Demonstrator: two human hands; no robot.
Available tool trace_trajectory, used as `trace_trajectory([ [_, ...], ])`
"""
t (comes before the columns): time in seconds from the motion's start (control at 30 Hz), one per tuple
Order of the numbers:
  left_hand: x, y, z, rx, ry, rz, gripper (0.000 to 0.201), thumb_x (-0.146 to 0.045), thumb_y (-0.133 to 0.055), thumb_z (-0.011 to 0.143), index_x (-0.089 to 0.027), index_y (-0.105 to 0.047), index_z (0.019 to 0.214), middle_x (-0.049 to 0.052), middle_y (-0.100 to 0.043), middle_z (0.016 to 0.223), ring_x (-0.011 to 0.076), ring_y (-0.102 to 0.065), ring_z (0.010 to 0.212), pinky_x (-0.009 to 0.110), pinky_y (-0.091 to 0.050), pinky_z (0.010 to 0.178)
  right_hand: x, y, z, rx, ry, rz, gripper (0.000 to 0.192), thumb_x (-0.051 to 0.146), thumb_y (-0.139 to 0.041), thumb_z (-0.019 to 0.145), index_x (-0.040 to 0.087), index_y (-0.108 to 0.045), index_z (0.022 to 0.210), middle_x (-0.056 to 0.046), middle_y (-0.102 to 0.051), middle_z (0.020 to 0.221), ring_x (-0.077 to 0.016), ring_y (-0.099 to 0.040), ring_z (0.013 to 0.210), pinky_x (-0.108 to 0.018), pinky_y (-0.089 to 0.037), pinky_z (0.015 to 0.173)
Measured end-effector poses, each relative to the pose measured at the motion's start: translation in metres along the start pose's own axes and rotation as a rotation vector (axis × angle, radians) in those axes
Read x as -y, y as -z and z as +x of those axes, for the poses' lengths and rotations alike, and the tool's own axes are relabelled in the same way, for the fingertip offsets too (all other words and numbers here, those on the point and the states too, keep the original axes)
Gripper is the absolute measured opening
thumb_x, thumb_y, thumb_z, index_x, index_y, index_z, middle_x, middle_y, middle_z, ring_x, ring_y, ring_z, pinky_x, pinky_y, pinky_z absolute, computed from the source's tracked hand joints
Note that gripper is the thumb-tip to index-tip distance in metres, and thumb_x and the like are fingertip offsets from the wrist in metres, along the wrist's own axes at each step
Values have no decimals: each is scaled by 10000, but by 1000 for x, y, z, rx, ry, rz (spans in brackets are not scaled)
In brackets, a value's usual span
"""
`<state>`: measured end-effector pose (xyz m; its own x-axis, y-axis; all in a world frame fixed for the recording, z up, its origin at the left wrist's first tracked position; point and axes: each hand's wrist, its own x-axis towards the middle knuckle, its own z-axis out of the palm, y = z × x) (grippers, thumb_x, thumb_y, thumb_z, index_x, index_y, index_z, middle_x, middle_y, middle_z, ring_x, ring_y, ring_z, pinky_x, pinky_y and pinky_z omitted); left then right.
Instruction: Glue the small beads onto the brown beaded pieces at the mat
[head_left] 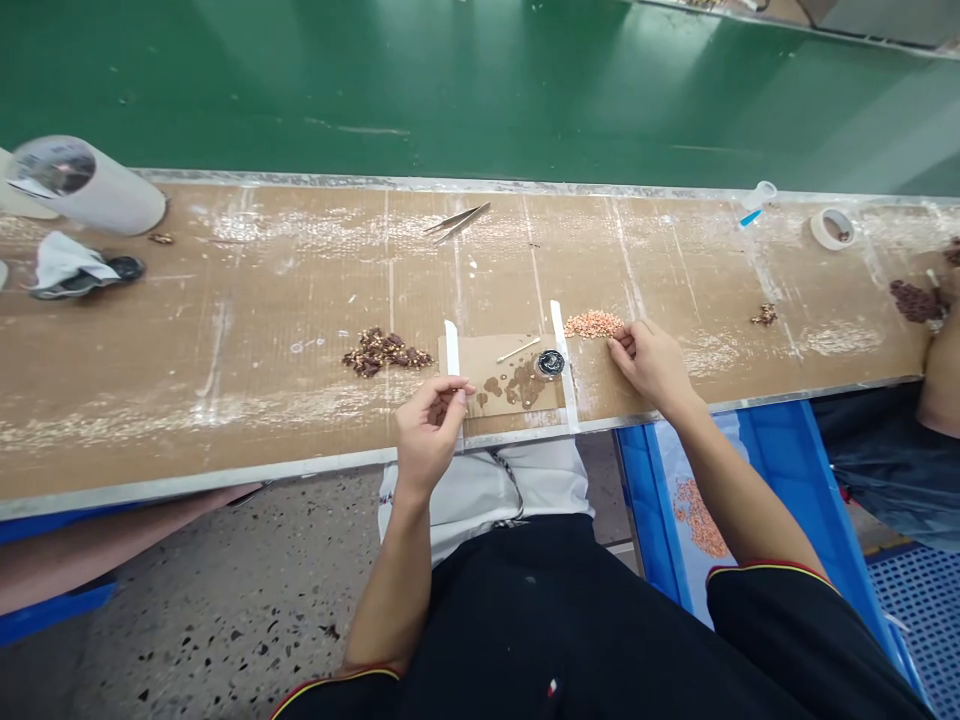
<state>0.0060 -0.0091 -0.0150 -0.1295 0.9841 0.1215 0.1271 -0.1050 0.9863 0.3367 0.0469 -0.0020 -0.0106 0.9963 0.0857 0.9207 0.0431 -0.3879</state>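
Worktop (300, 255): cardboard-covered, scuffed, crossed by pale streaks, standing in front of a green surface (480, 100).
Orange pieces (591, 324): small heap on the worktop, just right of the right-hand tape strip (565, 372), the right hand at its right edge.
Right hand (651, 362): thumb and forefinger drawn close at the heap, other fingers curled; whether the grip has hold of a piece cannot be told.
Left hand (429, 425): thumb and forefinger tips brought near each other at the left edge of the cardboard pad (495, 402); whether the grip is fully closed, or on anything small, cannot be told.
Cardboard pad: darkly stained, lying between the left-hand tape strip (451, 350) and the right-hand one.
Round pot (550, 364): dark, glossy contents, at the pad's right side, just beside the right-hand strip.
Swab stick (518, 350): lying aslant on the pad, left of the pot.
Brown pieces (386, 352): loose heap left of the pad, gold-coloured bits among them.
Tweezers (459, 222): lying behind the pad, well apart from both hands.
Tape roll (832, 229): flat, far right.
Blue tray (780, 465): below the worktop's edge, right, holding more orange pieces on a pale sheet (679, 465).
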Motion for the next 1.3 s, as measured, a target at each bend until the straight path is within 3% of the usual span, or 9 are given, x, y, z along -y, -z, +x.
trace_trajectory([
  [0.17, 3, 8, 0, 37, 17, -41, 169, -338, -725, 926, -186, -740, 996, 48, -796, 846, 136, -705, 675, 234, -568, 613, 7, 0, 8, 36, 54, -99, 116, 276, -551, 946, 247, -545, 833, -135, -688, 939, -264, -634, 817, -402, -501, 803],
  [0.37, 2, 13, -1, 44, 42, -109, 173, -342, -753, 908, -182, -747, 973, 52, -797, 845, 131, -693, 645, 232, -567, 590, 6, 6, 8, 133, 197, -120, 93, 211, -540, 901, 251, -533, 818, -93, -670, 859, -236, -611, 741, -365, -489, 729],
  [0.53, 2, 14, -2, -3, 75, -175, 201, -352, -777, 897, -182, -788, 1004, 66, -827, 892, 136, -727, 667, 230, -605, 596, 3, 15, -4, 172, 312, -20, 139, 178, -484, 928, 250, -603, 920, -116, -703, 1032, -248, -652, 831, -380, -524, 772],
  [0.7, 5, 13, -2, -111, 71, -220, 228, -331, -762, 933, -202, -826, 1110, 95, -850, 1090, 140, -787, 763, 241, -658, 684, 3, 13, -19, 59, 113, 63, 37, 241, -544, 919, 246, -579, 926, -99, -683, 928, -248, -638, 768, -397, -539, 756],
  [0.87, 8, 13, -2, -100, 45, -239, 202, -310, -769, 938, -222, -841, 1105, 77, -856, 1074, 128, -791, 764, 217, -661, 680, 13, 0, -24, 7, -11, 52, 100, 324, -570, 925, 251, -551, 859, -97, -674, 887, -254, -641, 765, -410, -540, 769],
  [0.97, 8, 13, -2, -93, 40, -247, 202, -310, -776, 932, -225, -843, 1103, 72, -858, 1056, 129, -790, 755, 218, -664, 673, 17, -1, -18, 37, -8, 27, 96, 324, -560, 937, 247, -555, 880, -112, -684, 922, -265, -652, 799, -419, -536, 794],
  [1.17, 7, 13, -2, -70, 64, -238, 219, -338, -773, 930, -211, -845, 1093, 90, -857, 1055, 143, -795, 752, 235, -672, 669, 14, 11, -3, 159, 128, -26, 35, 265, -550, 938, 255, -551, 904, -90, -669, 868, -264, -623, 772, -380, -494, 725],
  [1.3, 8, 13, -1, -70, 73, -254, 241, -330, -786, 917, -217, -845, 1121, 91, -858, 1078, 152, -807, 759, 253, -689, 689, 18, 17, 5, 226, 177, -121, 101, 237, -513, 945, 256, -507, 846, -108, -663, 874, -261, -602, 765, -362, -453, 689],
])
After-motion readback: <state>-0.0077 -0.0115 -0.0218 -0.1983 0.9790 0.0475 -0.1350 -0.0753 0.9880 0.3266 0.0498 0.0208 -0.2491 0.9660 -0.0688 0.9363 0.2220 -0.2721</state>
